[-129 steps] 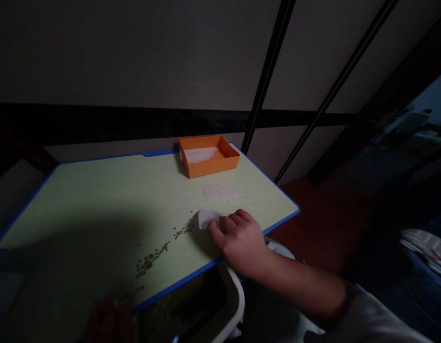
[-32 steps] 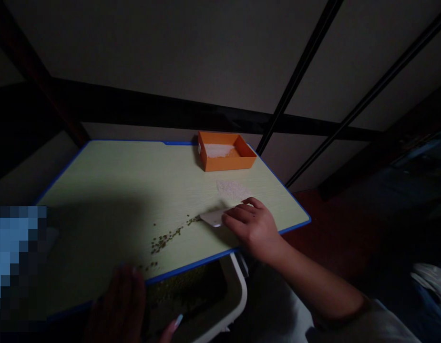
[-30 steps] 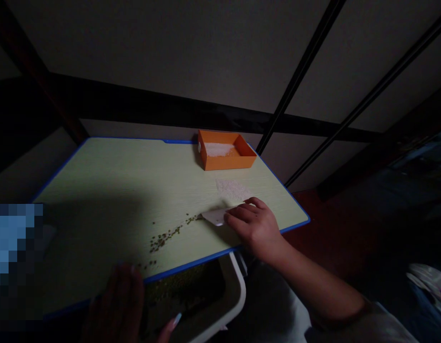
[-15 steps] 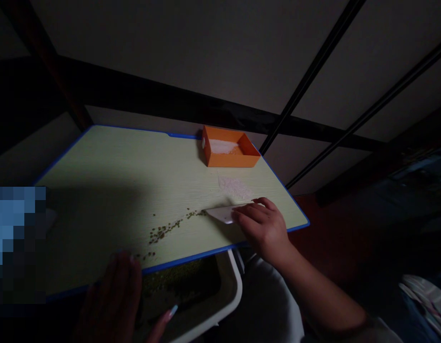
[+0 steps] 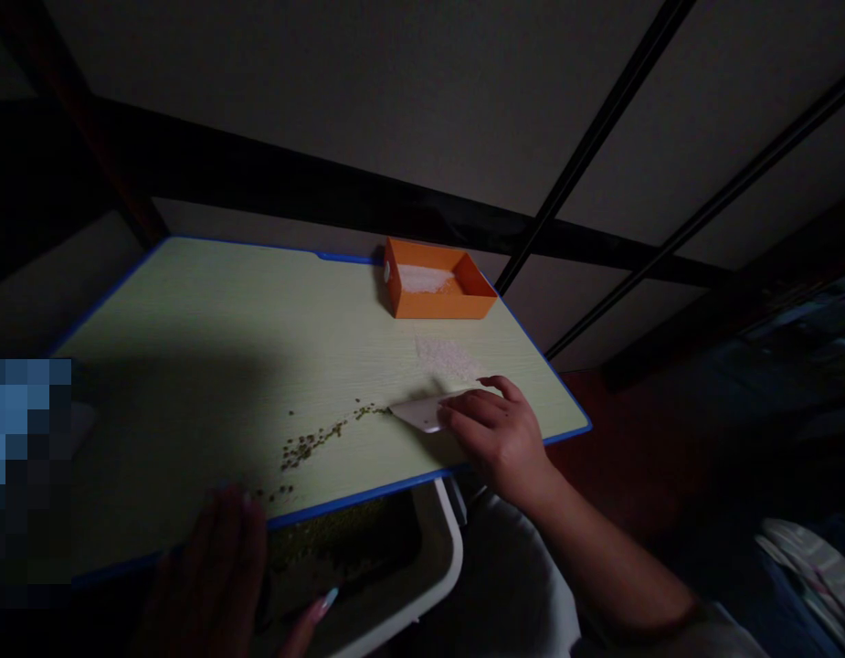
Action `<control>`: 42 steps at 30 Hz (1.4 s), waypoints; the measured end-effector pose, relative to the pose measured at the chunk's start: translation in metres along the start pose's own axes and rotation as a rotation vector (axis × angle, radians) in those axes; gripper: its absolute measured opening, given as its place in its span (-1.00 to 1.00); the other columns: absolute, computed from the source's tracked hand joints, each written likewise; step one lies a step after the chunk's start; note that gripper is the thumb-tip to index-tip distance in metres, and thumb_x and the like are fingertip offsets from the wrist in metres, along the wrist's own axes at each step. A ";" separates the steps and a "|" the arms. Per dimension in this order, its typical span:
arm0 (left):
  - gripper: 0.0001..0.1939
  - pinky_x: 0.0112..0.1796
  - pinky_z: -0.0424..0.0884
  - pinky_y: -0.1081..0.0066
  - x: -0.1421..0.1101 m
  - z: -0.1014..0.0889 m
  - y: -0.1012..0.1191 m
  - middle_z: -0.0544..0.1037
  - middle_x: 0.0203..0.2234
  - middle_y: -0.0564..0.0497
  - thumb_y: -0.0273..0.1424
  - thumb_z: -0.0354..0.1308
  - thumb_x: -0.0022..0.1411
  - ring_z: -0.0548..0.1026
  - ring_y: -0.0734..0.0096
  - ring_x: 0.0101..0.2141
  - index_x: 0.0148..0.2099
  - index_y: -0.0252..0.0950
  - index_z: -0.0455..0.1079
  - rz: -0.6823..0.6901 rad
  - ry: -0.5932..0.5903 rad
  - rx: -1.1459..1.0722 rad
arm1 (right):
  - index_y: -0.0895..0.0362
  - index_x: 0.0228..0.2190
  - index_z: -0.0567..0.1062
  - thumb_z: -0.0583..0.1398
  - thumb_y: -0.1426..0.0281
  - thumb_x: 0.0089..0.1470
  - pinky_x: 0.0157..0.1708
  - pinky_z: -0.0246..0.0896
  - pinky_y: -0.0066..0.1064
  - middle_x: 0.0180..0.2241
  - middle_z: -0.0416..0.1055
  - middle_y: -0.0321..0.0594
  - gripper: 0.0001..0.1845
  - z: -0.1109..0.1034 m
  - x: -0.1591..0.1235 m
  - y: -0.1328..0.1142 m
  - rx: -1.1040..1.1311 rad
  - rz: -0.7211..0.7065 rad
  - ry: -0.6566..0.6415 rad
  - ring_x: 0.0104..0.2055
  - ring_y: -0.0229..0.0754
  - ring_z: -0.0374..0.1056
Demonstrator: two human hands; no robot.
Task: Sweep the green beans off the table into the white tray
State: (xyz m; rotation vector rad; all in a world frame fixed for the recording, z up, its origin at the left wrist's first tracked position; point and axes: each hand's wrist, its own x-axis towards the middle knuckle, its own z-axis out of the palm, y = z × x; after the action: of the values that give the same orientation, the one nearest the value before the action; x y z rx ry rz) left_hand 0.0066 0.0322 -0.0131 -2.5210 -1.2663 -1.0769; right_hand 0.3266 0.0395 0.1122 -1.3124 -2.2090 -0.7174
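Right hand (image 5: pixel 501 439): fingers (image 5: pixel 463 413) pressed together on the back of a white scraper card (image 5: pixel 422 413), its edge down on the bench (image 5: pixel 209 329), corner touching the head of a trail of small green beans (image 5: pixel 312 443). Left hand (image 5: pixel 216 585), in shadow, grips a white tray (image 5: pixel 436 576) held under the near blue rim; whether its fingers are closed is unclear. Beans already lie in the tray. White grains (image 5: pixel 446 356) sit just behind the card; orange box (image 5: pixel 436 291) beyond. To sweep well: keep the card's edge flat, push along the trail toward the tray, steer clear of the white grains.
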 end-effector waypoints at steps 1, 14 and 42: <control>-0.09 0.40 0.07 -0.12 0.000 0.000 0.000 -0.05 0.52 -0.09 -0.13 0.10 0.17 0.03 -0.01 0.47 0.48 -0.27 -0.12 -0.006 -0.003 -0.005 | 0.07 -0.25 0.54 0.11 0.52 0.34 0.01 0.19 -0.23 -0.28 0.68 -0.28 -0.79 -0.001 -0.001 -0.001 0.005 0.004 -0.004 -0.31 -0.22 0.54; -0.07 0.30 0.19 -0.34 -0.006 -0.003 -0.002 -0.04 0.52 -0.16 -0.08 0.10 0.20 0.00 -0.22 0.47 0.49 -0.19 -0.20 -0.061 -0.110 0.009 | 0.09 -0.24 0.55 0.13 0.55 0.32 0.03 0.20 -0.21 -0.27 0.68 -0.24 -0.79 -0.009 -0.010 -0.007 0.050 0.058 0.010 -0.30 -0.21 0.55; -0.07 0.35 0.13 -0.32 -0.004 0.000 -0.001 -0.11 0.53 -0.07 -0.09 0.08 0.20 -0.01 -0.15 0.48 0.49 -0.17 -0.22 -0.055 -0.098 0.018 | 0.07 -0.28 0.59 0.22 0.38 0.24 -0.46 0.08 -0.39 -0.38 0.66 -0.10 -0.88 -0.004 0.031 0.028 0.094 0.657 -0.501 -0.40 -0.07 0.52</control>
State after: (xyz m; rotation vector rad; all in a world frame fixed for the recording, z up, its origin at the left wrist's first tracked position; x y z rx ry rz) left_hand 0.0045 0.0297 -0.0159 -2.5693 -1.3705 -0.9589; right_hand 0.3390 0.0688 0.1404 -2.1787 -1.9034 -0.0322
